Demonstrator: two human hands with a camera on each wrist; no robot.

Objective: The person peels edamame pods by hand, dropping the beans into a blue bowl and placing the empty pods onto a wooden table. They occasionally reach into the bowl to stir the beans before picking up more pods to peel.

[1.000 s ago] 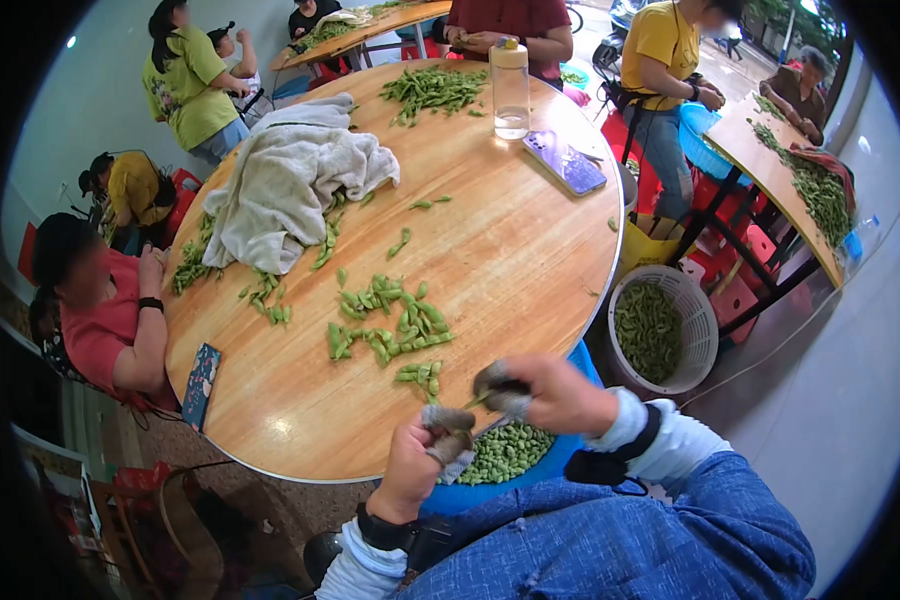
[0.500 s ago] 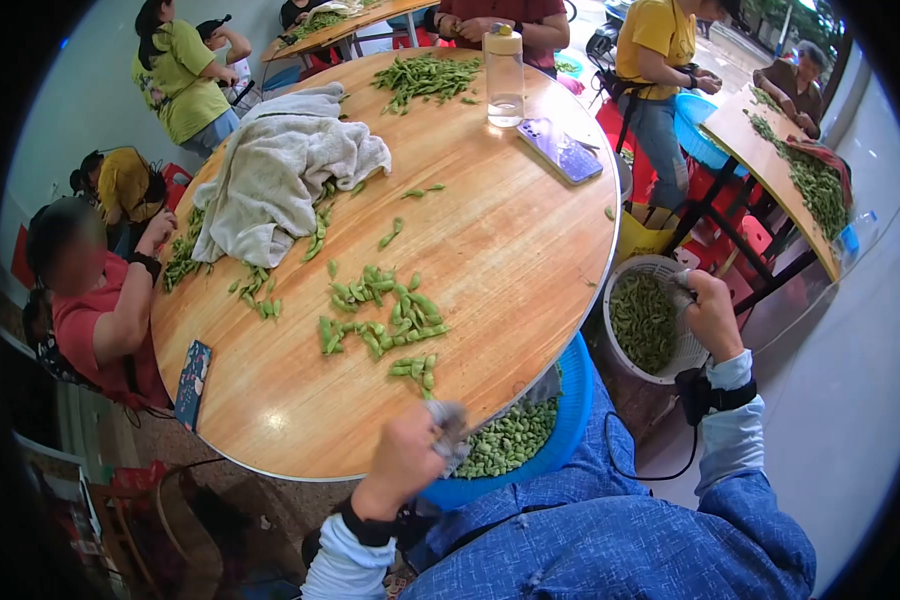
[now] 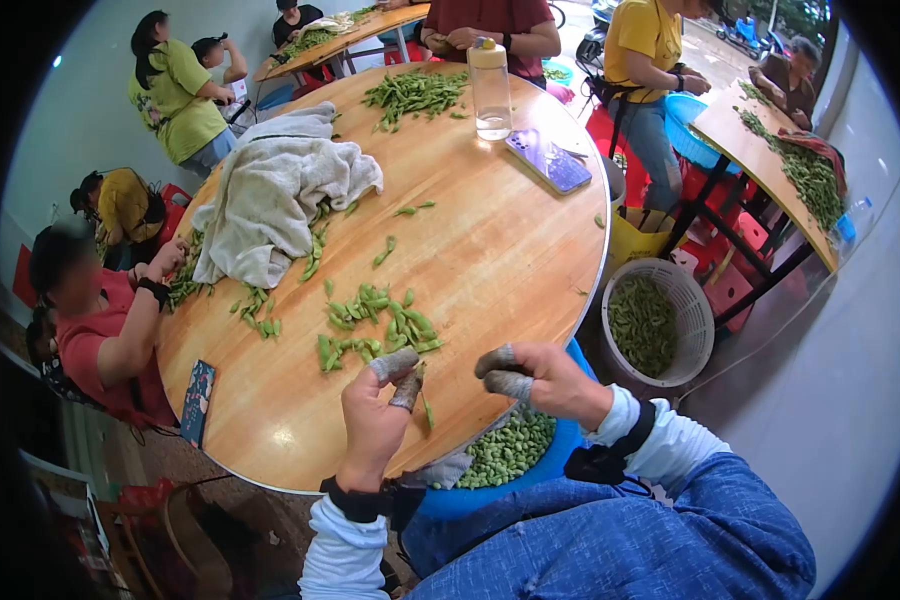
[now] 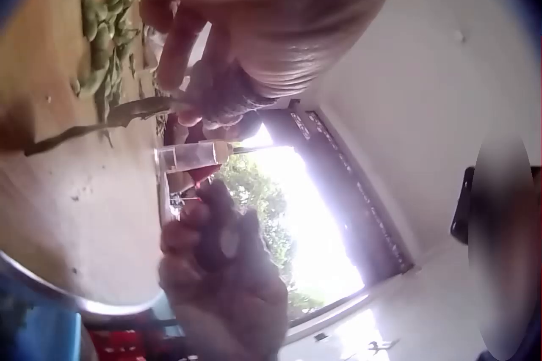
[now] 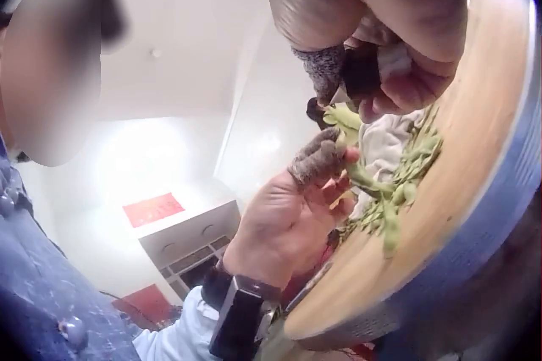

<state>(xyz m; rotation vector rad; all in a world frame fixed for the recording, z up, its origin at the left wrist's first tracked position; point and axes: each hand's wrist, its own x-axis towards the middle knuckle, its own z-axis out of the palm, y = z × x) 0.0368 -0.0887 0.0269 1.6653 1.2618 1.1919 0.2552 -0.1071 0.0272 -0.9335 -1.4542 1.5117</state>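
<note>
My left hand point(image 3: 372, 425) pinches a green soybean pod point(image 3: 427, 405) between thumb and forefinger, over the near edge of the round table. In the left wrist view the pod point(image 4: 140, 110) sticks out from the fingertips, thin end hanging down. A little to the right, my right hand point(image 3: 550, 383) hovers with bent fingers, thumb and forefinger apart and nothing between them. Grey covers wrap the thumb and forefinger of both hands. Just beyond the left hand lies a loose group of pods point(image 3: 380, 322). Below the hands, shelled beans point(image 3: 510, 450) fill a blue basin point(image 3: 562, 440) under the table edge.
A white basket point(image 3: 697, 335) of pods stands on the floor at right. On the round table point(image 3: 490, 260) are a grey cloth point(image 3: 280, 190), a pod heap point(image 3: 415, 93), a water bottle point(image 3: 490, 95), a purple phone point(image 3: 550, 162) and a patterned phone point(image 3: 197, 403). People sit around.
The right hand went out over the white basket and has come back beside the left hand. The left hand moved up and left towards the pods and now holds a pod.
</note>
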